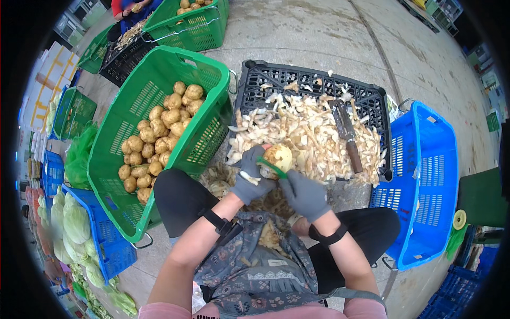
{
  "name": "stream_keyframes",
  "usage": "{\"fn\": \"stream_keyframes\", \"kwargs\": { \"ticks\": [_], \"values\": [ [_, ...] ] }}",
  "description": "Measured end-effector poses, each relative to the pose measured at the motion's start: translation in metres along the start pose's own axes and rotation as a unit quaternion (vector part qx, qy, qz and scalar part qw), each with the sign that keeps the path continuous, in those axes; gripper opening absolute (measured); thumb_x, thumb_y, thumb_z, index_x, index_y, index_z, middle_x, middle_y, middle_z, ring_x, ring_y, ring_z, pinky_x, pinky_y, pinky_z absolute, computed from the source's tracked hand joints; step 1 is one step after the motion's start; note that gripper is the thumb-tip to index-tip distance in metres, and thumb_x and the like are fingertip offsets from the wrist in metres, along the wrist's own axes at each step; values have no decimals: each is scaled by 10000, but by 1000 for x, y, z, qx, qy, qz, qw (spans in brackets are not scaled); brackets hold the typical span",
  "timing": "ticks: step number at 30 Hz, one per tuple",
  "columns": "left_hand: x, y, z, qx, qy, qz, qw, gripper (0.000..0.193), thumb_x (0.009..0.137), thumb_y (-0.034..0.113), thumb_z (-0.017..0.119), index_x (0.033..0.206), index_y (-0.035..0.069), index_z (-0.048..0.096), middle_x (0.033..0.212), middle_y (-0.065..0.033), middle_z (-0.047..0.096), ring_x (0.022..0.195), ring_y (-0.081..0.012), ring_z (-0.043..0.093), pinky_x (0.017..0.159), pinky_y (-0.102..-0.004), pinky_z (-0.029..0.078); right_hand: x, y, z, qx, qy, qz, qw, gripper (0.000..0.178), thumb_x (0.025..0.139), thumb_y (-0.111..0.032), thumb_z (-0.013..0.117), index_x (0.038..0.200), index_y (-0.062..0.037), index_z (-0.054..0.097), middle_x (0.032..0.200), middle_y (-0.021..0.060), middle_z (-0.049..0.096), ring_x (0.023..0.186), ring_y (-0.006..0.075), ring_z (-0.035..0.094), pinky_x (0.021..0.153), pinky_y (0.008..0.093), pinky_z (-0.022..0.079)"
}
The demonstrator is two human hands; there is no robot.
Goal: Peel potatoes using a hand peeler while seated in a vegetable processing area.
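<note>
My left hand (pixel 254 175), in a grey glove, is closed around a partly peeled potato (pixel 282 155), pale yellow with brown skin left on one side. A strip of peel (pixel 249 178) clings to the glove's back. My right hand (pixel 304 195), gloved too, grips a green peeler (pixel 272 167) that lies across the potato's near side. Just beyond both hands, white and brown peelings (pixel 303 127) are heaped on an upturned-looking black crate (pixel 313 72). A cleaver-like knife (pixel 344 125) with a wooden handle (pixel 354 156) rests on the heap at the right.
To my left stands a green crate (pixel 215 69) holding many brown potatoes (pixel 167 119). A blue crate (pixel 435 138) is at my right. Cabbages (pixel 74 223) fill another blue crate (pixel 114 250) at the far left. Another person (pixel 133 10) works at the back left.
</note>
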State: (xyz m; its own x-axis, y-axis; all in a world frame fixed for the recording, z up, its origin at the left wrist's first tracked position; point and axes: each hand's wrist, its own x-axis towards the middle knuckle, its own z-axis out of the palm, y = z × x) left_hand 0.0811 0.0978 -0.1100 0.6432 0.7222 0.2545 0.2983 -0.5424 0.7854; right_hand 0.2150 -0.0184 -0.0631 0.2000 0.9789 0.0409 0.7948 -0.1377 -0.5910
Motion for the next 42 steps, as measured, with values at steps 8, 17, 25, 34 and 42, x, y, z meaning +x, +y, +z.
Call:
{"fn": "stream_keyframes", "kwargs": {
  "ticks": [8, 17, 25, 34, 42],
  "values": [
    [6, 13, -5, 44, -20, 48, 998, 757, 502, 148, 744, 1193, 60, 447, 1077, -141, 519, 1024, -340, 484, 881, -401, 372, -7, 20, 3, 72, 9, 81, 994, 297, 917, -340, 427, 868, -59, 508, 684, 220, 583, 666, 407, 580, 570, 481, 446],
    [11, 21, -7, 11, -77, 61, 995, 736, 532, 99, 760, 1192, 39, 441, 1093, -126, 539, 1015, -299, 520, 871, -376, 415, 9, 37, 19, 238, 134, 147, 951, 334, 927, -331, 433, 920, -5, 506, 826, 260, 553, 802, 426, 537, 650, 448, 411],
    [7, 19, 7, -228, -64, -190, 953, 744, 616, 149, 785, 1217, -12, 376, 1079, -126, 559, 1018, -187, 545, 861, -294, 449, 1, 16, 8, 197, 73, 162, 964, 288, 922, -308, 438, 916, -26, 496, 809, 225, 564, 709, 416, 550, 591, 456, 415],
    [-6, 28, 5, -112, -52, -109, 986, 659, 651, 120, 762, 1189, -2, 400, 1048, -130, 580, 967, -188, 581, 826, -294, 472, 1, 36, -15, -39, -6, 190, 981, 189, 877, -260, 514, 871, -72, 530, 720, 189, 577, 659, 376, 580, 564, 430, 450],
    [-16, 9, 1, -176, -50, -117, 976, 705, 662, 130, 767, 1218, -3, 354, 1097, -139, 564, 990, -180, 567, 835, -283, 466, -8, 42, 2, -9, 17, 198, 980, 249, 916, -314, 439, 894, -67, 469, 709, 215, 588, 643, 416, 575, 548, 491, 441]
  ]
}}
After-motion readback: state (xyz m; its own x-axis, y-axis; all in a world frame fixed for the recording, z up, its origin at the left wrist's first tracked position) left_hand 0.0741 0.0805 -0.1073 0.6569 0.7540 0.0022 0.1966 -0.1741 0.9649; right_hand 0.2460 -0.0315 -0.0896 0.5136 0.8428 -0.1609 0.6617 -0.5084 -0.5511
